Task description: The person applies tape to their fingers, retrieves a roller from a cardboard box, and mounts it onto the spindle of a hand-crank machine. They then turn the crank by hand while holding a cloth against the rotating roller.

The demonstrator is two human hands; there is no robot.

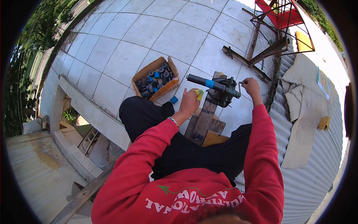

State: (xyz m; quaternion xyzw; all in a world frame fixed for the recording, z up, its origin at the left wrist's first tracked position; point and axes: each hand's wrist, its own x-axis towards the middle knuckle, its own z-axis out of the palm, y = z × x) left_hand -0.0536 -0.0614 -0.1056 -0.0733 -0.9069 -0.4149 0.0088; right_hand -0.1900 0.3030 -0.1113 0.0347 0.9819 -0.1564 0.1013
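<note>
In front of me a dark green hand-cranked machine point(226, 94) is fixed on a wooden beam point(204, 121). A dark rod with a blue band point(210, 83) sticks out from its left side. The fingers of my right hand point(251, 86) are closed round the thin crank handle point(239, 89) on its right. My left hand point(189, 100) grips a yellow-green piece point(200, 95), perhaps a sponge or folded cloth, just below the rod and apart from it. Beside that hand a small blue ring-shaped piece point(173, 99) lies on the tiles.
An open cardboard box point(178, 83) of black and blue short cylinders stands left of the machine. Rusty metal bars point(246, 62) and a red chair frame point(285, 18) are at far right. Corrugated roofing point(313, 145) with board scraps point(304, 123) runs along the right; a tiled ledge point(100, 115) drops off at left.
</note>
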